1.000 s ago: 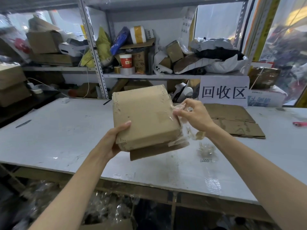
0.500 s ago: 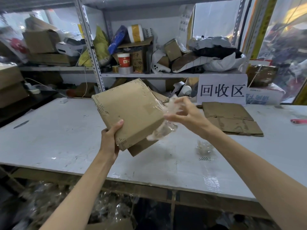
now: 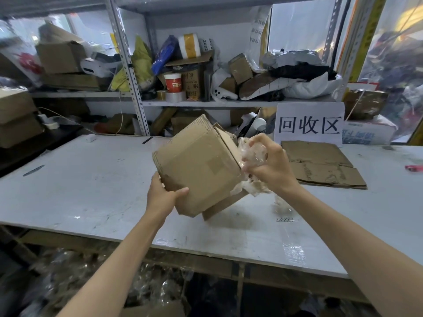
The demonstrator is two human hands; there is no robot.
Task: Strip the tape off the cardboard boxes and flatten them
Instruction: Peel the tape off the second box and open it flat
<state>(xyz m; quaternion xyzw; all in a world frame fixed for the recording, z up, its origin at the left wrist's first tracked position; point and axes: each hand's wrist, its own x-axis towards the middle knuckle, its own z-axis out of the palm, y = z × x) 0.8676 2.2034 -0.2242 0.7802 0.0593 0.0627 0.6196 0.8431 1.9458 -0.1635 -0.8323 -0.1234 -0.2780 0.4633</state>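
A brown cardboard box (image 3: 199, 168) is held tilted above the white table (image 3: 80, 186). My left hand (image 3: 163, 197) grips its lower left corner, thumb on the front face. My right hand (image 3: 270, 165) is at the box's right edge, fingers curled round a crumpled wad of clear tape (image 3: 251, 154). A strand of that tape still clings to the box's lower right side (image 3: 240, 188). A loose flap sticks out below the box (image 3: 222, 207).
Flattened cardboard pieces (image 3: 320, 165) lie on the table to the right, below a white sign (image 3: 309, 124). A scrap of clear tape (image 3: 282, 207) lies near them. A red object (image 3: 413, 168) is at the far right edge. Cluttered shelves stand behind.
The box has turned and shifted right in my left hand. My right hand has pulled more tape off and gathered it into a larger wad.
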